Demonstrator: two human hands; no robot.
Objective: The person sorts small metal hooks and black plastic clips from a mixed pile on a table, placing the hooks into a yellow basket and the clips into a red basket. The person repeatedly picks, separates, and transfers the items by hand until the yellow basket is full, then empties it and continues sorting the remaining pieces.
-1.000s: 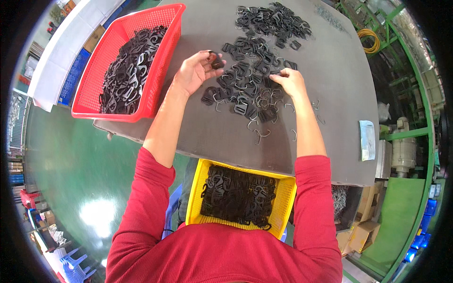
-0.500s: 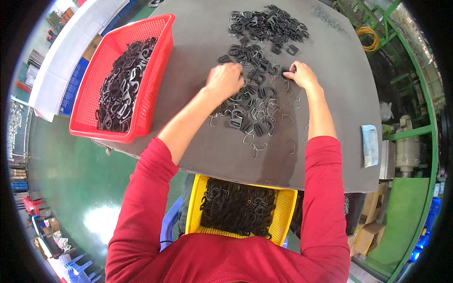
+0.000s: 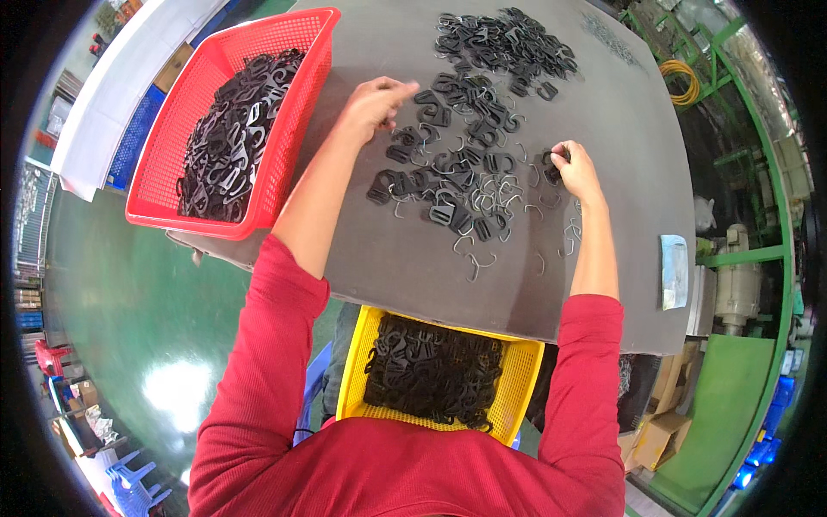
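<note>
My left hand (image 3: 372,108) hovers over the table left of the loose parts, its index finger stretched out and nothing visible in it. Between thumb and fingers of my right hand (image 3: 577,172) is a black plastic hook buckle (image 3: 549,164), partly covered by the fingertips. Between the hands lie scattered black hook buckles (image 3: 444,213), with slots at one end. Bent silver wire hooks (image 3: 493,196) are mixed among them, some lying singly on the right. A denser heap of black buckles (image 3: 504,47) sits farther back.
A red plastic basket (image 3: 289,142) full of black buckles stands at the table's left edge. Below the near edge, a yellow basket (image 3: 519,379) holds more. The grey table (image 3: 637,189) has small metal bits far back and a light blue packet (image 3: 674,271) on its right edge.
My left hand has pulled back to the left, away from the pile, its fingers extended. My right hand has shifted slightly right and nearer, with the buckle showing at its fingertips.
</note>
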